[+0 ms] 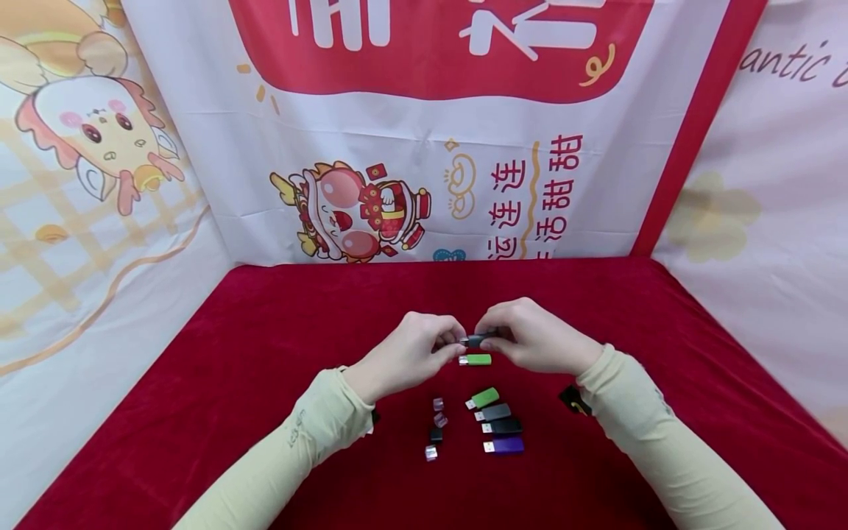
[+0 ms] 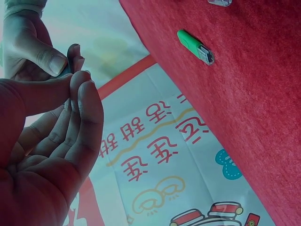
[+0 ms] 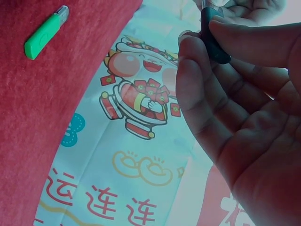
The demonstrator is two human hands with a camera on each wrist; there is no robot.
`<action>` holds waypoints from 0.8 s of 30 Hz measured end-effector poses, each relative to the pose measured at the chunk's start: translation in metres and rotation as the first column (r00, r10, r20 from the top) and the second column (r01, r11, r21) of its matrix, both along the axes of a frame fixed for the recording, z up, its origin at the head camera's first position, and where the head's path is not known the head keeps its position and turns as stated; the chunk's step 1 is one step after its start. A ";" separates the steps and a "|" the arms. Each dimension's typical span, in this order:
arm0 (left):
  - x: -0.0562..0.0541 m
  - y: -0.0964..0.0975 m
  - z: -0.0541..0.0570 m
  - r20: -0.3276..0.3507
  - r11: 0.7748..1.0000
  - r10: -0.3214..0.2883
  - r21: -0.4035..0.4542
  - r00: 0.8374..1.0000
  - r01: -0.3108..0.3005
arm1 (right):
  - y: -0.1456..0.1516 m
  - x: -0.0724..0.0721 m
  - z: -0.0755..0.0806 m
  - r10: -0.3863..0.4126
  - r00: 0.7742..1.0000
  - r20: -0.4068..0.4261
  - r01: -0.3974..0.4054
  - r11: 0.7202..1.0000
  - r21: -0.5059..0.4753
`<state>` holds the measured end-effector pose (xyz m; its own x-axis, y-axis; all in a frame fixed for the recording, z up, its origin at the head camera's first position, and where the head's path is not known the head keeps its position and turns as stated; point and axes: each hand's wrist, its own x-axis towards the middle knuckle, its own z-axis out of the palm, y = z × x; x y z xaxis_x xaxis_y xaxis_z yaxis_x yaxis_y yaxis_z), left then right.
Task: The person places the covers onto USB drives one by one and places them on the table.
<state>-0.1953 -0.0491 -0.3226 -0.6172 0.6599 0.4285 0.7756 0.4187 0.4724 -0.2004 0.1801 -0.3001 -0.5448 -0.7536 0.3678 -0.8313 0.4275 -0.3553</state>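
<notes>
My right hand [image 1: 539,338] pinches a dark grey USB flash drive [image 3: 214,40] between thumb and fingers, raised over the far part of the table. At the drive's left end, my left hand [image 1: 414,350] pinches a clear cap [image 1: 463,341], mostly covered by the fingertips. The two hands meet closely, fingertips nearly together. Just nearer than them lies a green flash drive [image 1: 478,360] with a clear cap on its plug. In the left wrist view, my left fingers [image 2: 87,110] hide most of the dark drive.
Closer in lie uncapped drives in a column: green [image 1: 486,397], grey [image 1: 495,412], black [image 1: 506,426] and purple [image 1: 509,444]. Left of them are loose caps, including a black cap [image 1: 436,435] and a clear cap [image 1: 431,453]. A black-and-yellow item [image 1: 573,400] sits by the right sleeve.
</notes>
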 end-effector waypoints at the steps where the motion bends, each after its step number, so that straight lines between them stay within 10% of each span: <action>1: 0.000 0.000 0.000 -0.002 1.000 0.000 -0.001 1.000 0.000 | 0.000 0.000 0.000 -0.003 1.000 0.000 0.003 1.000 0.003; 24: 0.001 0.000 0.000 -0.025 1.000 -0.010 0.002 1.000 0.010 | -0.003 0.003 0.000 -0.022 1.000 -0.022 0.022 1.000 0.008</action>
<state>-0.1941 -0.0493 -0.3224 -0.5998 0.6647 0.4454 0.7913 0.4102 0.4535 -0.1971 0.1772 -0.3003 -0.5533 -0.7446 0.3735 -0.8291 0.4488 -0.3335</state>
